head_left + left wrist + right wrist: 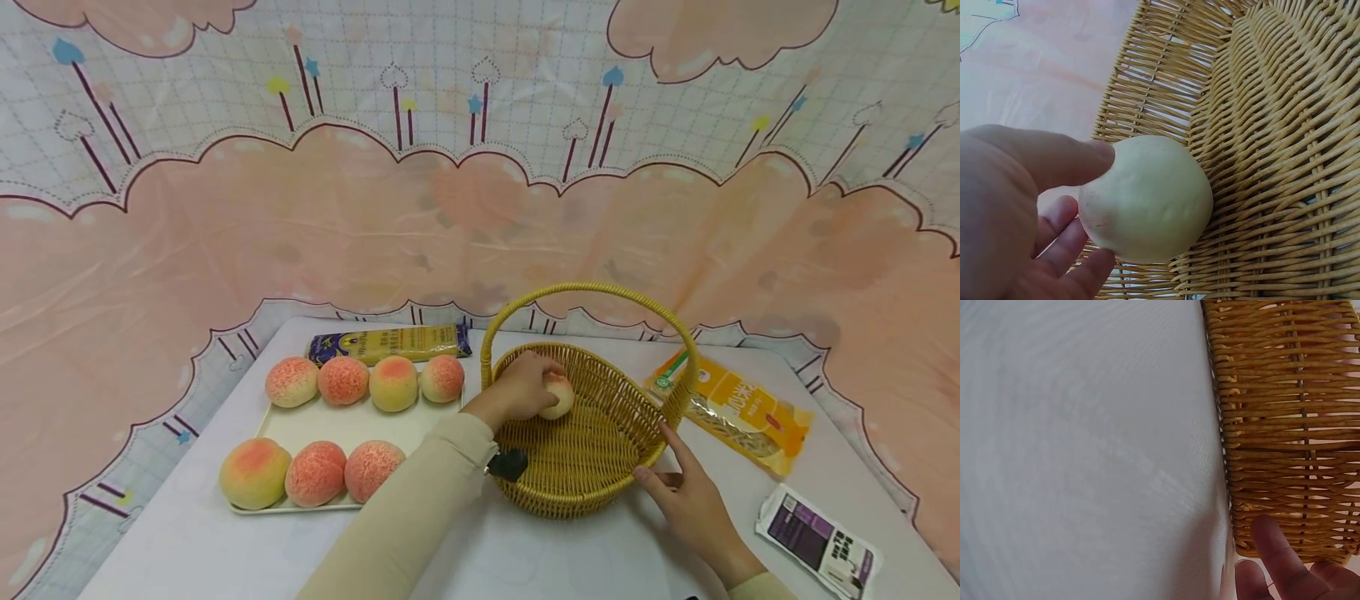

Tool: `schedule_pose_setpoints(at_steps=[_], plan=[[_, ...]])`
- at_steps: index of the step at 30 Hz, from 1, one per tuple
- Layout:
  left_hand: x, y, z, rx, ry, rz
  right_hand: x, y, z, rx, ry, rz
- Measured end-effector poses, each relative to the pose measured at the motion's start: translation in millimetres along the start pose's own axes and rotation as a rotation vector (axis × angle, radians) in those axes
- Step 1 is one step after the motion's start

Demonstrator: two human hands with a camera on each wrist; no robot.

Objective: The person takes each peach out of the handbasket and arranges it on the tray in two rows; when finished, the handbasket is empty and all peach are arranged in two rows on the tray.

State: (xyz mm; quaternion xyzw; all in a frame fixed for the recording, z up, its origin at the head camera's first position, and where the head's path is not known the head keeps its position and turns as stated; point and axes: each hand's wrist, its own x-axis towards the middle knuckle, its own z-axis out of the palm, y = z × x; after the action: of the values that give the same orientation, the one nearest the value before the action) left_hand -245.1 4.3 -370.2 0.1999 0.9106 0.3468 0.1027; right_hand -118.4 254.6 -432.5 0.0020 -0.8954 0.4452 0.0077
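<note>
In the head view my left hand (522, 388) is inside the wicker basket (573, 462), near its left wall, holding a peach (558, 397). The left wrist view shows the thumb on one side of that pale peach (1154, 200) and fingertips on the other; woven wall stands close behind it. My right hand (690, 507) touches the basket's right side from outside, thumb and forefinger spread. In the right wrist view its fingers (1282, 559) rest against the outer weave near the base. A tall arched handle (592, 287) rises over the basket.
Left of the basket, a cream tray (322, 423) bears several pink-and-yellow peaches in two rows. Behind it lies a blue-and-gold packet (397, 343). An orange bag (738, 408) and a white-and-purple packet (819, 540) lie right of the basket. A patterned cloth hangs behind.
</note>
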Motion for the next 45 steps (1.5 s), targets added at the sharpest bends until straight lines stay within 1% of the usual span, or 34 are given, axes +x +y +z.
schedule_pose_setpoints(at_steps=[5, 8, 12, 17, 21, 27, 29, 32, 36, 40, 45], plan=[[1.4, 0.1, 0.6, -0.001, 0.010, -0.005, 0.0, 0.8, -0.3, -0.006, 0.003, -0.013], [1.7, 0.0, 0.4, -0.015, -0.004, -0.011, 0.3, 1.6, -0.3, -0.013, 0.004, -0.022], [1.1, -0.1, 0.6, -0.049, -0.035, -0.036, 0.5, 1.8, 0.0, -0.015, -0.001, -0.020], [0.9, 1.1, 0.8, -0.049, -0.048, -0.052, 1.0, 1.5, -0.6, -0.016, -0.002, -0.011], [1.1, 0.7, 1.7, -0.013, -0.063, -0.047, 0.4, 0.9, -1.0, -0.012, -0.005, -0.003], [-2.7, -1.9, 2.7, -0.037, -0.148, -0.044, 0.5, 0.1, -0.8, -0.018, -0.012, 0.014], [-3.1, -2.7, 3.0, -0.035, -0.163, -0.036, 0.4, 0.0, -0.7, -0.019, -0.013, 0.017], [-2.1, -4.2, 4.2, -0.017, -0.163, -0.018, 0.2, 0.2, -0.6, -0.015, -0.011, 0.015], [-1.6, -5.5, 5.6, -0.030, -0.171, -0.014, 0.0, 0.6, -0.3, -0.007, -0.004, 0.007], [-1.9, -6.4, 5.7, -0.060, -0.186, -0.028, 0.2, 1.2, 0.0, -0.006, 0.002, -0.004], [-2.7, -6.9, 5.2, -0.059, -0.203, -0.035, 0.7, 1.4, 0.3, -0.012, 0.007, -0.007]])
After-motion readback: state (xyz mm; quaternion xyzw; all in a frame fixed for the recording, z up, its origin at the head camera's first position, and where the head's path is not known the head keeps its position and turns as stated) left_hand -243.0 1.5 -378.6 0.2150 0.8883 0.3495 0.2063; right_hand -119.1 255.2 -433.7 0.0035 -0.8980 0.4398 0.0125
